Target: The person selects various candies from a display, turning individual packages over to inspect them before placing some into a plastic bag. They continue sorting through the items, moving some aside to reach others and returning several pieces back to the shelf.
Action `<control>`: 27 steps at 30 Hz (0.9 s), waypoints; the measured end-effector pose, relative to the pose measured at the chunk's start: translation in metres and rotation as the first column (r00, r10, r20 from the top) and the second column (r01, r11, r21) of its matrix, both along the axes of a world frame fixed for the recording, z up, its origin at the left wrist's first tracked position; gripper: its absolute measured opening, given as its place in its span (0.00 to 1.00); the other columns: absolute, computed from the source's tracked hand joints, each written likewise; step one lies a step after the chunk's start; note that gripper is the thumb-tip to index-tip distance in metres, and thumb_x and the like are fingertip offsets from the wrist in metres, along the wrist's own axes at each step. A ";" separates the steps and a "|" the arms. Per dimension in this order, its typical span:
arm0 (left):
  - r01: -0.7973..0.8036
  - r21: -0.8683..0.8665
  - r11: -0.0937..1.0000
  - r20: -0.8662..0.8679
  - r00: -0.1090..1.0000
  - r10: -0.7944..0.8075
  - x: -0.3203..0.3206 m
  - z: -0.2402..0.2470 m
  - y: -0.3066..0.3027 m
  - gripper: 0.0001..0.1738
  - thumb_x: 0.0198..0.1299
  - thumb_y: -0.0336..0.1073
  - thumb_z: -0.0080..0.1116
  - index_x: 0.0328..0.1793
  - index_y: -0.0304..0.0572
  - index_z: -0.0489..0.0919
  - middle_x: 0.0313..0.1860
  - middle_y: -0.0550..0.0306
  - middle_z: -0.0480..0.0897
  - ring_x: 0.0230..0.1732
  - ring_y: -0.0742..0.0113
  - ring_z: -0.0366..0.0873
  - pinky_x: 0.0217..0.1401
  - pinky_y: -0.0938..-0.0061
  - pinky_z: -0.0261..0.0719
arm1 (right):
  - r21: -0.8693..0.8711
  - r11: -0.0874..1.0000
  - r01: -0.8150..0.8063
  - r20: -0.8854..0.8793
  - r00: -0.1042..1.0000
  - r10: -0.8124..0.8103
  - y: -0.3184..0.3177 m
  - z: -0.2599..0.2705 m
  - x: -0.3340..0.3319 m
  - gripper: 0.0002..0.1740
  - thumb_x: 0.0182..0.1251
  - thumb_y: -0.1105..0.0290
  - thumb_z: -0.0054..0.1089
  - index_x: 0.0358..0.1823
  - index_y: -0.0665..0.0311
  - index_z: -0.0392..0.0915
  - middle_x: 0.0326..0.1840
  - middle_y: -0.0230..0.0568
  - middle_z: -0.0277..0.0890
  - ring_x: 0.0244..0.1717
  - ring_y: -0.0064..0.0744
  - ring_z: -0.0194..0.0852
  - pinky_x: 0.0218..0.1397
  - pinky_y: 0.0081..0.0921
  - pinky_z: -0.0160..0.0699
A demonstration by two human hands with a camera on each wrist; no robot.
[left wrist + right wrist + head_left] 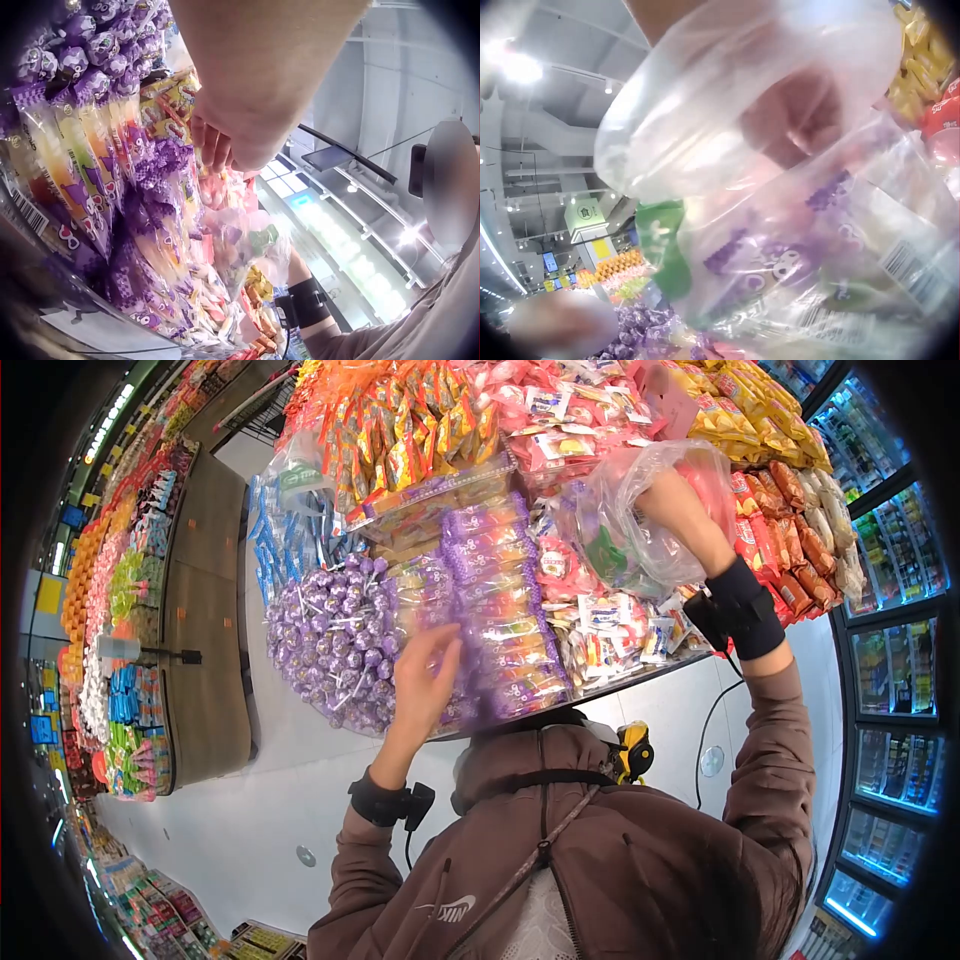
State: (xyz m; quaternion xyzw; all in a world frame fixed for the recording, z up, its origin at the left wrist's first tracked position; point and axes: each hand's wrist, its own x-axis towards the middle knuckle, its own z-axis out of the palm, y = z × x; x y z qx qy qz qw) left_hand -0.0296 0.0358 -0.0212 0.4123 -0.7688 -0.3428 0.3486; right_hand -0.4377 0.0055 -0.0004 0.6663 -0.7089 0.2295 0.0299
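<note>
My left hand (428,678) hovers over purple-edged packets of coloured jelly sticks (505,600), its fingers loosely bent and nothing visible in them. In the left wrist view, the same hand hangs above clear packets (82,157) with purple ends. A clear plastic bag (655,535) with a green print hangs from my right hand (668,498), which reaches into its mouth. Close up in the right wrist view, the curled fingers (810,112) grip the bag's film. Inside the bag lie purple-printed packets (780,262) with barcodes.
Purple-wrapped lollipops (335,630) are heaped left of the jelly sticks. Orange packets (400,430) and pink packets (560,420) fill the far side. Red and brown packs (790,540) lie at the right, near lit fridges (900,670). Another clear bag (298,472) sits at the far left.
</note>
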 end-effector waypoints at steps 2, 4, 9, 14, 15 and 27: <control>0.003 0.001 1.000 -0.006 1.000 -0.003 0.002 -0.001 -0.002 0.11 0.53 0.28 0.57 0.44 0.36 0.78 0.37 0.51 0.80 0.35 0.63 0.77 0.40 0.73 0.73 | 0.051 0.997 0.065 0.126 0.990 -0.071 0.024 0.028 0.014 0.09 0.48 0.70 0.60 0.29 0.66 0.75 0.28 0.50 0.77 0.30 0.41 0.78 0.35 0.32 0.76; 0.007 0.002 1.000 -0.014 1.000 -0.007 0.005 -0.003 -0.005 0.11 0.53 0.28 0.57 0.43 0.36 0.78 0.37 0.51 0.80 0.36 0.62 0.78 0.41 0.73 0.73 | 0.140 0.976 0.169 0.241 0.950 -0.199 0.050 0.056 0.032 0.09 0.50 0.73 0.61 0.31 0.68 0.72 0.30 0.47 0.77 0.31 0.34 0.79 0.35 0.27 0.77; 0.035 0.009 0.999 -0.026 0.999 -0.035 0.009 -0.005 -0.010 0.10 0.53 0.28 0.57 0.43 0.37 0.78 0.37 0.50 0.80 0.37 0.62 0.78 0.41 0.73 0.74 | -0.427 0.845 0.321 0.731 0.673 0.113 0.114 0.069 0.050 0.04 0.62 0.79 0.51 0.34 0.72 0.66 0.36 0.46 0.76 0.39 0.34 0.78 0.40 0.25 0.80; 0.115 0.014 0.993 -0.019 0.993 -0.115 0.010 0.007 -0.017 0.10 0.55 0.28 0.55 0.45 0.36 0.78 0.35 0.54 0.80 0.36 0.69 0.77 0.41 0.77 0.73 | -0.706 0.667 0.238 0.569 0.752 0.334 0.155 0.092 0.114 0.06 0.61 0.79 0.51 0.37 0.71 0.65 0.36 0.51 0.74 0.33 0.36 0.77 0.37 0.28 0.80; 0.147 0.005 0.989 -0.010 0.989 -0.147 0.010 0.010 -0.021 0.10 0.57 0.28 0.54 0.45 0.36 0.78 0.35 0.56 0.80 0.36 0.72 0.77 0.41 0.78 0.73 | -0.722 0.672 0.163 0.544 0.734 0.407 0.157 0.092 0.130 0.07 0.60 0.78 0.52 0.37 0.71 0.64 0.36 0.51 0.74 0.30 0.36 0.77 0.36 0.27 0.80; 0.598 0.709 0.373 -0.594 0.792 -0.141 0.027 0.048 -0.029 0.15 0.66 0.36 0.44 0.50 0.31 0.72 0.38 0.56 0.78 0.35 0.71 0.77 0.41 0.77 0.74 | -0.359 0.853 -0.380 0.931 -0.205 0.301 0.073 0.027 0.238 0.13 0.63 0.73 0.53 0.44 0.69 0.62 0.36 0.43 0.73 0.32 0.32 0.78 0.35 0.26 0.79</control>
